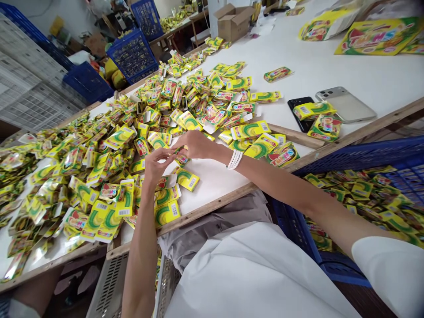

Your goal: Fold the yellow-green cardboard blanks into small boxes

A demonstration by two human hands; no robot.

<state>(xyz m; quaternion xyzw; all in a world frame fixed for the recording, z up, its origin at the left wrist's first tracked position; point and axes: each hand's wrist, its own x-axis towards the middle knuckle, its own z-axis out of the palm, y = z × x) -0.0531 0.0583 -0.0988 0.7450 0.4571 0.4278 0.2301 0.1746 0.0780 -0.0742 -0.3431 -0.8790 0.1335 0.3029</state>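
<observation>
Head view, clock around frame centre: left hand [157,164] and right hand [198,144] meet just toward 9 o'clock, fingertips of both pinching one small printed carton [180,156], largely hidden. Carton heap [119,137] at 9–10 on white table [225,173]. Black phone [301,125], silver phone [356,105] at 2. Blue crate [293,226] with cartons, 4 o'clock.

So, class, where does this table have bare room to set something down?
The widest bare patch of white tabletop lies between the silver phone and the large yellow packs. A smaller one lies between the beaded bracelet and the wooden edge. Small boxes crowd the left side, up to the left hand.
</observation>
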